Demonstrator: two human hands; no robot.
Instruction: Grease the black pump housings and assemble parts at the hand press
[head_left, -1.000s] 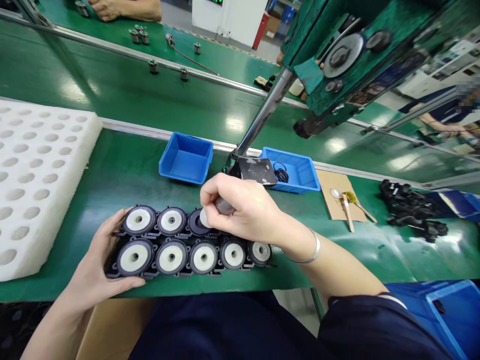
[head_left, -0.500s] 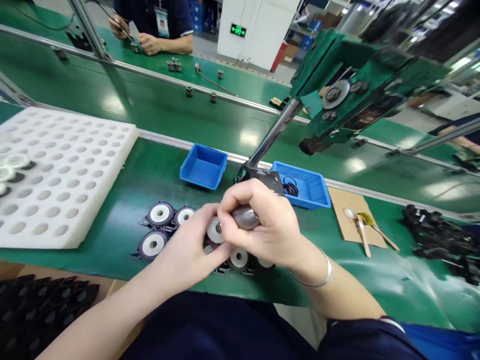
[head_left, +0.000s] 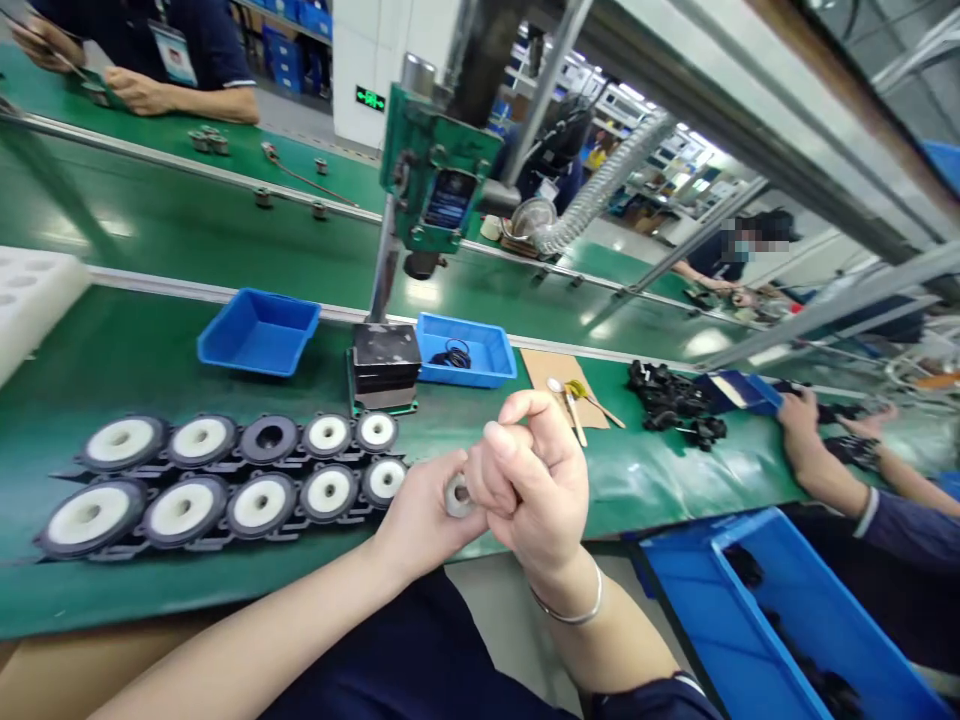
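My left hand (head_left: 424, 512) is closed on a small white ring (head_left: 457, 496) with a hole in its middle. Right against it, my right hand (head_left: 536, 480) is curled with the fingers folded in and turned up. Whatever sits inside those fingers is hidden. To the left, two rows of black round housings (head_left: 133, 492) lie on the green bench (head_left: 330, 572). Most carry a white disc (head_left: 262, 506) with a centre hole. One housing (head_left: 270, 440) in the back row shows a black centre instead.
A press (head_left: 442, 180) stands behind, its black block base (head_left: 386, 362) between two blue bins (head_left: 259, 335) (head_left: 480, 352). Brushes (head_left: 574, 412) lie on cardboard (head_left: 536, 368). Black parts (head_left: 671, 400) and a co-worker's hands (head_left: 799, 430) are at right, above a large blue crate (head_left: 825, 610).
My view has swung to the right. Both hands have moved away from above the housings with the white ring. My right hand has turned over, and its grey metal piece no longer shows.
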